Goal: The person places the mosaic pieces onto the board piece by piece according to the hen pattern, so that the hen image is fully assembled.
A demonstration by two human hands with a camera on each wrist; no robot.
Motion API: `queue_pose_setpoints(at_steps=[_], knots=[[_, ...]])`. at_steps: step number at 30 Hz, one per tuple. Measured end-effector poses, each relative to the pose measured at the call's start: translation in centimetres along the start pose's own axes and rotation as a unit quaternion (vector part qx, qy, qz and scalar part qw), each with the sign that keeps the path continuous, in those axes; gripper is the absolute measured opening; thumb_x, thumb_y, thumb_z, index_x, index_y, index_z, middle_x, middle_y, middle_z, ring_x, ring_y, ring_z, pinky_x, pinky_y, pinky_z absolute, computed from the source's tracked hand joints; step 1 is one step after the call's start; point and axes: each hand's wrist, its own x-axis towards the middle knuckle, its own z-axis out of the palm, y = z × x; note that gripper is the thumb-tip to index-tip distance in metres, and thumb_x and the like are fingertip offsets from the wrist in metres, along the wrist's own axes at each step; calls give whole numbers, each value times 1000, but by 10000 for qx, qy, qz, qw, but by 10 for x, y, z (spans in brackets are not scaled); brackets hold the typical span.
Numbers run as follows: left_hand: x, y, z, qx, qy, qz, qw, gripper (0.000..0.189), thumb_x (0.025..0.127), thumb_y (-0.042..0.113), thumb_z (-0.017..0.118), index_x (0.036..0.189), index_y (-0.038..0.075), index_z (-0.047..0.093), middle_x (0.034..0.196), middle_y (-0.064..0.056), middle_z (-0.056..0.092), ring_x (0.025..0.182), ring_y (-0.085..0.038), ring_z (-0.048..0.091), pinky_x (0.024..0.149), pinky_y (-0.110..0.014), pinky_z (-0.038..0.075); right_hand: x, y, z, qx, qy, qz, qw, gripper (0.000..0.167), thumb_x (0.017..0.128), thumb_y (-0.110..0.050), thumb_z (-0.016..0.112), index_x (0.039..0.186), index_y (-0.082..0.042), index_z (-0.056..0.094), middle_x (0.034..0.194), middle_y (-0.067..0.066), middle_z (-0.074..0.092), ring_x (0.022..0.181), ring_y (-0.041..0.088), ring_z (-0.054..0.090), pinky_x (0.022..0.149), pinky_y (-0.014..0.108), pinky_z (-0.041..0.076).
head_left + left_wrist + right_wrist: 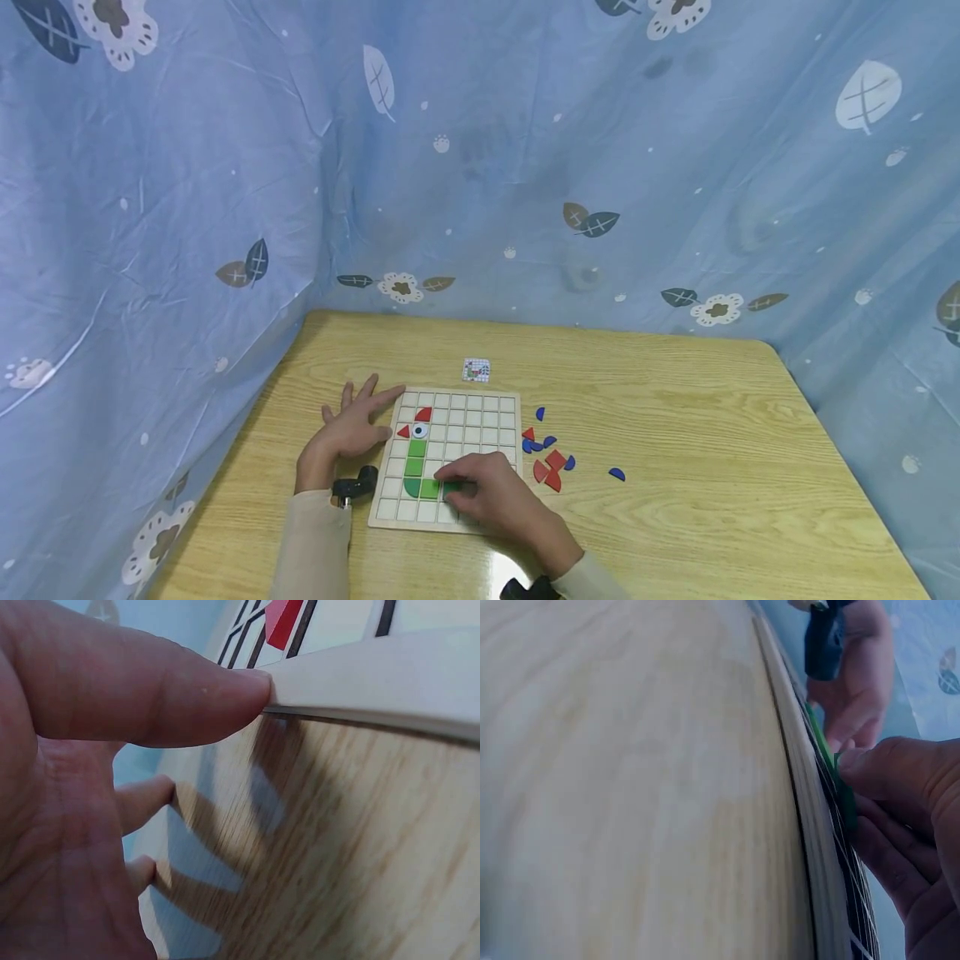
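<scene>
A square white grid board [474, 433] with a wooden rim lies on the table. My left hand [351, 428] is spread at its left side, the thumb [217, 697] touching the board's edge and other fingertips down on the table. Over the lower middle of the board, my right hand [498, 496] pinches a dark green piece [845, 799] between thumb and fingers, partly hidden by them. Beside it lie a light green square [429, 489] and a green quarter circle [412, 487]. Green squares [416, 448] rise in a column to a round eye piece [420, 431], a red triangle [403, 432] and a red quarter circle [423, 413].
Right of the board lie loose blue half circles [551, 441], a red square [556, 460], red quarter circles [552, 481] and a red triangle [528, 433]. One blue half circle [617, 474] sits farther right. A small picture card [476, 370] lies behind the board.
</scene>
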Motion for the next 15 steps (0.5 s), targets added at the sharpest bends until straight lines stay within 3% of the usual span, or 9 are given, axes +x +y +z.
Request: queue_pose_setpoints(at_steps=[9, 15], knots=[[0, -1, 1, -76, 10, -4, 10000, 78, 95, 10, 68, 169, 24, 46, 183, -26, 2, 163, -60, -21, 112, -91, -21, 1, -5, 2, -182, 54, 250, 9995, 26, 96, -7, 81, 121, -12, 84, 118, -5, 83, 112, 1, 73, 102, 26, 61], [-1, 2, 0, -99, 6, 39, 9999, 78, 95, 10, 70, 168, 23, 46, 183, -27, 3, 163, -61, -19, 112, -91, -19, 3, -4, 3, -356, 74, 148, 9992, 26, 95, -2, 80, 119, -10, 84, 116, -4, 84, 110, 2, 74, 99, 25, 62]])
